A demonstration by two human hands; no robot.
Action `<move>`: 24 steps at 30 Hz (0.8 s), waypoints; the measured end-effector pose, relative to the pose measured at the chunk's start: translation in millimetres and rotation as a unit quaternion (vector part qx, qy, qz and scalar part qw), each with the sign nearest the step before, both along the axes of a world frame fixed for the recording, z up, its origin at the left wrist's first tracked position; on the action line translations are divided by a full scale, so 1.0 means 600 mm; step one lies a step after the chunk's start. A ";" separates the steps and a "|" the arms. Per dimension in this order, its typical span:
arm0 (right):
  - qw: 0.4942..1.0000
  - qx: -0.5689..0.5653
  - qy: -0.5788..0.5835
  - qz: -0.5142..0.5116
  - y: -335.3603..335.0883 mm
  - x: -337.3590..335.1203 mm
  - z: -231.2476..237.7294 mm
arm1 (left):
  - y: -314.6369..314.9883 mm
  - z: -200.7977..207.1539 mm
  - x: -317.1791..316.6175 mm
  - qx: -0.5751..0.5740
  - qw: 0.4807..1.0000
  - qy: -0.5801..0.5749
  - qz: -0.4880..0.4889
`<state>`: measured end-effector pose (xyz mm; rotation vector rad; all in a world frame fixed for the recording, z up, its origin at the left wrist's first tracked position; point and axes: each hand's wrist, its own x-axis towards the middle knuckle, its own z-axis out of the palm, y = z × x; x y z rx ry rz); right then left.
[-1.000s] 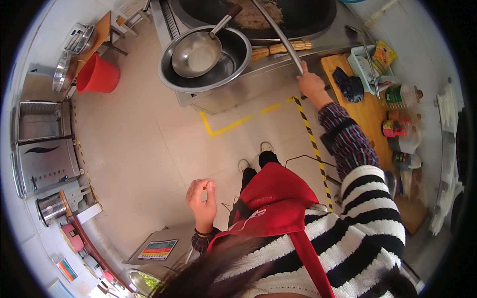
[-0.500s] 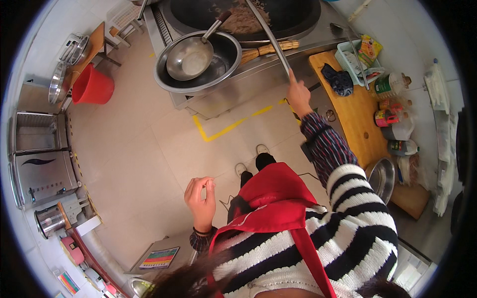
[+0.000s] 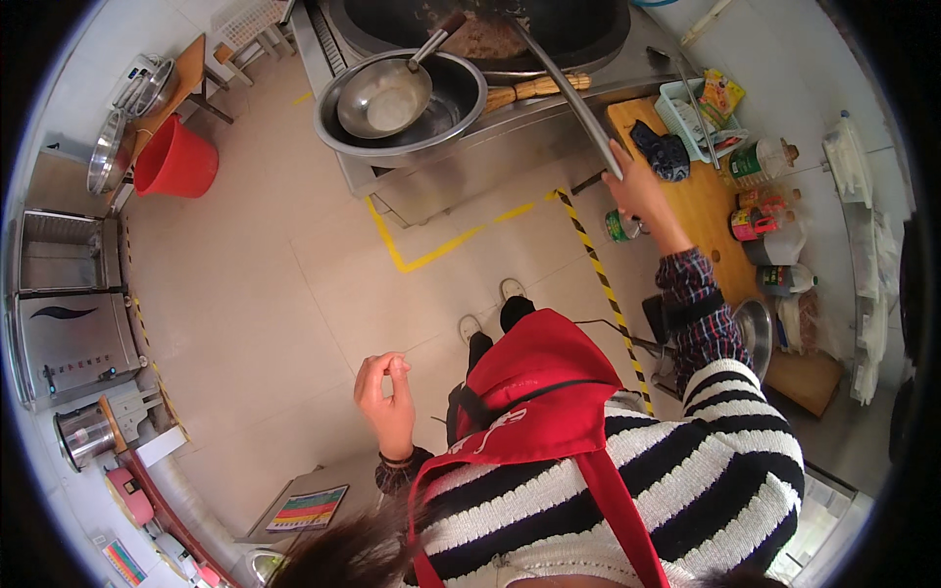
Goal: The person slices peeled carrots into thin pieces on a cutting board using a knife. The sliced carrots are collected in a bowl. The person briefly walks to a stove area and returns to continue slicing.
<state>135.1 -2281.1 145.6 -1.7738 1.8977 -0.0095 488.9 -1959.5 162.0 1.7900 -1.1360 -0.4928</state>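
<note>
My right hand [image 3: 644, 191] is wrapped round the long metal handle of a wok tool [image 3: 569, 90]. The handle slants up and left to the big dark wok [image 3: 588, 39], where a heap of brown shredded food [image 3: 480, 41] lies. What shape the tool's head has, I cannot make out. My left hand [image 3: 384, 400] is raised in front of my red apron [image 3: 549, 367], fingers curled in toward the thumb, with nothing visible in it. A metal basin [image 3: 461, 118] sits at the stove's front left corner, with a ladle [image 3: 384, 98] resting in it.
A bamboo brush [image 3: 549, 86] lies along the stove edge [image 3: 441, 167]. On the right, a wooden table [image 3: 701, 211] bears a light-blue basket [image 3: 676, 108], a black plastic bag [image 3: 659, 152] and several bottles [image 3: 774, 280]. A red bucket [image 3: 176, 162] stands at the far left.
My right hand has moved right and slightly nearer to me, drawing the tool's handle back with it. My left hand stays curled in nearly the same place.
</note>
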 end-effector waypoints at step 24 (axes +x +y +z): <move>0.992 -0.012 -0.050 0.117 -0.056 -0.179 0.022 | 0.104 0.016 -0.267 0.002 0.994 -0.052 0.098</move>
